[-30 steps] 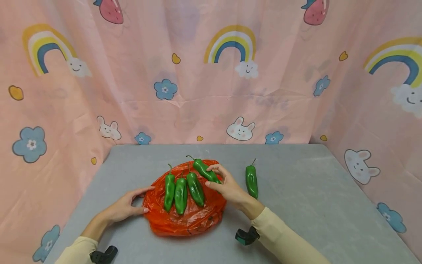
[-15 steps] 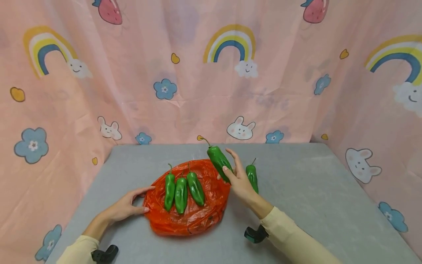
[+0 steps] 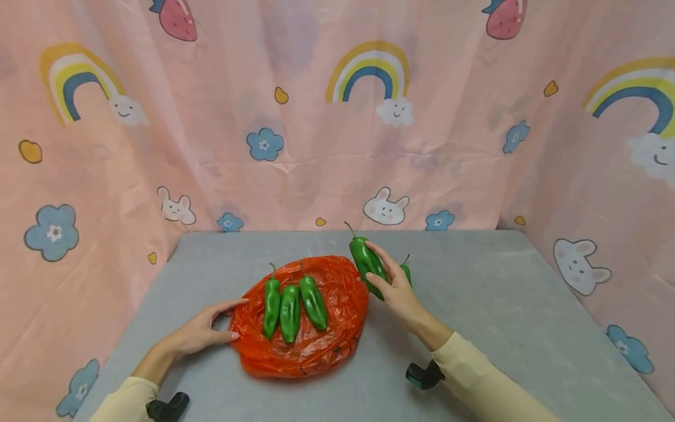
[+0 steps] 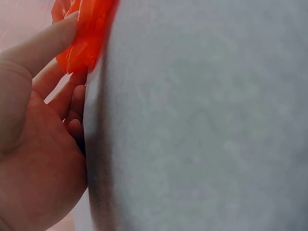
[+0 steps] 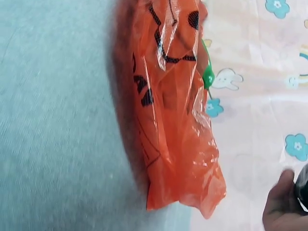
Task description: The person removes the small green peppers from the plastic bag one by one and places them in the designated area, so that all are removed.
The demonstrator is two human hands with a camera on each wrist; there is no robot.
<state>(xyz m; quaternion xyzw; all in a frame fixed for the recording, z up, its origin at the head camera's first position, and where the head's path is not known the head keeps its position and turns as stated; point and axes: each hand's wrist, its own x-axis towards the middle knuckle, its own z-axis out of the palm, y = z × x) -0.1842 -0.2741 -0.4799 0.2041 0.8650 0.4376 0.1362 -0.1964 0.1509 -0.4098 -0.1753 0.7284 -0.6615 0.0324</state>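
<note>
In the head view, a red plastic bag point(image 3: 345, 305) sits on the table with three long green peppers point(image 3: 289, 313) side by side on it. My left hand point(image 3: 197, 331) touches the bag's left edge with spread thumb and forefinger; its other fingers are tucked low, as the left wrist view of the bag point(image 4: 94, 33) shows. My right hand point(image 3: 399, 296) grips another green pepper point(image 3: 364, 261) just past the bag's right side, stem pointing up and away. Behind that hand, one more pepper point(image 3: 406, 272) shows only its top and stem. The right wrist view shows the bag point(image 5: 173, 130) side-on.
A grey table point(image 3: 485, 305) carries everything, stretching out to the right. Pink printed curtain point(image 3: 316, 187) closes off the back and both sides. Black wrist cameras point(image 3: 424, 375) stick out from both cream sleeves.
My right hand has lifted a pepper off the bag and carried it to the right, partly covering the pepper on the table. The left hand stays at the bag's edge.
</note>
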